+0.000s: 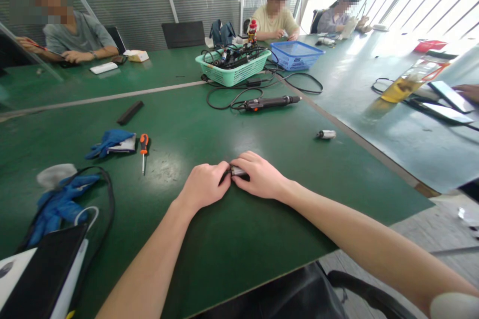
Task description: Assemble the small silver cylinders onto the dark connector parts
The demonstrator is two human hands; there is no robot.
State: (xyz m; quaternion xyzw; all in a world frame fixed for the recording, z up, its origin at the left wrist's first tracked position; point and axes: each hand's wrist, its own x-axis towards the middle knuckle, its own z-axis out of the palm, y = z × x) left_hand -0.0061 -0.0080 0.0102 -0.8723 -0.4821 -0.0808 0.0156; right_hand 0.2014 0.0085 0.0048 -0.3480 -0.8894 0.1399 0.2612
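Close together over the green table [168, 109], both my hands are closed around a small part near the middle of the view. The fingers of my right hand [258, 174] wrap a short silver cylinder [237, 171], partly covered by them. My left hand [205, 184] grips a black piece [224, 176] that meets the cylinder's left end; whether the two are joined I cannot tell. A similar silver cylinder with a black tip [326, 134] lies to the right. Beyond my hands rests a black electric screwdriver [271, 103] with its cable.
An orange-handled screwdriver [144, 145], blue gloves [112, 142] and a black bar [130, 112] lie at left. Farther back stand a green basket [232, 76] of cables and tools and a blue basket [297, 61]. A bottle [402, 88] is at right. Several people sit around.
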